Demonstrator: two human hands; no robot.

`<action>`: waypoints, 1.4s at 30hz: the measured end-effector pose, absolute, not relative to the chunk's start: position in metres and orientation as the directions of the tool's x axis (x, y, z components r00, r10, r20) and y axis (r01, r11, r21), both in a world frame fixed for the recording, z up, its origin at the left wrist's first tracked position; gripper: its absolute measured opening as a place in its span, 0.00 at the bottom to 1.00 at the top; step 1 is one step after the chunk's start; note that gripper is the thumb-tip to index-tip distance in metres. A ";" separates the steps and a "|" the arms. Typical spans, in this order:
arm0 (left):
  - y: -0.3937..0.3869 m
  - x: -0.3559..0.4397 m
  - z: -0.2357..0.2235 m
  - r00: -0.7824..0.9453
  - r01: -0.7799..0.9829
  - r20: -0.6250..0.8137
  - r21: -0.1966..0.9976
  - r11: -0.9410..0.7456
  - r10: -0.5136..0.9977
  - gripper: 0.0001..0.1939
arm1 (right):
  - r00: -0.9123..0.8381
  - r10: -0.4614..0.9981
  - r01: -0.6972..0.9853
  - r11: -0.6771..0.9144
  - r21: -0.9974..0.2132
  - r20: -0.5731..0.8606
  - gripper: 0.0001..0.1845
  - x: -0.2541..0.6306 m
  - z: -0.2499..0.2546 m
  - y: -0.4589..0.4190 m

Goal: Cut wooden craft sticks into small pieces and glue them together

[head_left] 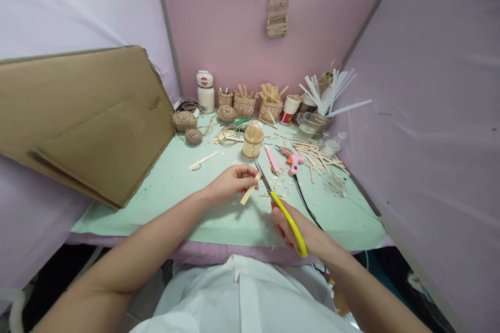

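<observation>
The left hand (238, 181) has thumb and fingers pinched together on a flat wooden strip (247, 197), on the near side of the small wooden cup (253, 143). The strip's long axis slants, its far end pointing up and right, its near end down and left, away from the cup. The right hand (281, 222), nearer to the person and right of the cup, is wrapped around the yellow handles of the scissors (288, 215); their long axis runs obliquely, the tips pointing up and left towards the cup. Whether blades and strip touch, I cannot tell. Just right of the cup lies a pink cutter (272, 159), then a pink glue gun (296, 161) and, farther right, scattered sticks (318, 156). Beyond the cup and to its left sits a twine ball (185, 121); directly beyond it stands a stick-filled basket (244, 106).
</observation>
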State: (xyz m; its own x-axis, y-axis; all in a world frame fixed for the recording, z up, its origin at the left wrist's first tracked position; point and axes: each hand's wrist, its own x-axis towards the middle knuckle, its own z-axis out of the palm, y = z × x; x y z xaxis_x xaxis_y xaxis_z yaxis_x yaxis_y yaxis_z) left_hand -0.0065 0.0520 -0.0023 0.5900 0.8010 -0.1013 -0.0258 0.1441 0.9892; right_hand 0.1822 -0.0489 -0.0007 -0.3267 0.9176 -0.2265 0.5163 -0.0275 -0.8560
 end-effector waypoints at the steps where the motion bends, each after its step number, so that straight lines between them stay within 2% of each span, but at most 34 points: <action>1: 0.052 -0.006 -0.002 0.594 -0.026 -0.102 0.989 0.146 0.798 0.13 | -0.328 0.919 0.523 -0.016 -0.852 -0.218 0.20 0.182 0.001 -0.049; 6: 0.053 -0.007 -0.002 0.618 -0.007 -0.115 0.988 0.152 0.778 0.13 | -0.321 0.930 0.540 0.024 -0.841 -0.180 0.21 0.182 0.012 -0.052; 14: 0.052 -0.009 0.001 0.653 0.019 -0.127 0.988 0.151 0.747 0.14 | -0.294 0.934 0.577 0.003 -0.817 -0.205 0.20 0.182 0.025 -0.059; 21: 0.054 -0.013 0.002 0.669 0.043 -0.140 0.988 0.150 0.730 0.11 | -0.383 0.885 0.576 0.004 -0.818 -0.266 0.21 0.195 0.027 -0.061; 26: 0.052 -0.013 0.006 0.684 0.095 -0.150 0.989 0.117 0.714 0.11 | -0.392 0.869 0.574 -0.026 -0.818 -0.302 0.19 0.200 0.025 -0.064; 36: 0.052 -0.013 0.011 0.718 0.102 -0.193 0.980 0.174 0.669 0.16 | -0.453 0.850 0.559 0.034 -0.828 -0.270 0.13 0.204 0.020 -0.065; 42: 0.055 -0.015 0.009 0.728 0.128 -0.208 0.977 0.169 0.654 0.15 | -0.465 0.841 0.564 0.040 -0.825 -0.277 0.10 0.207 0.019 -0.067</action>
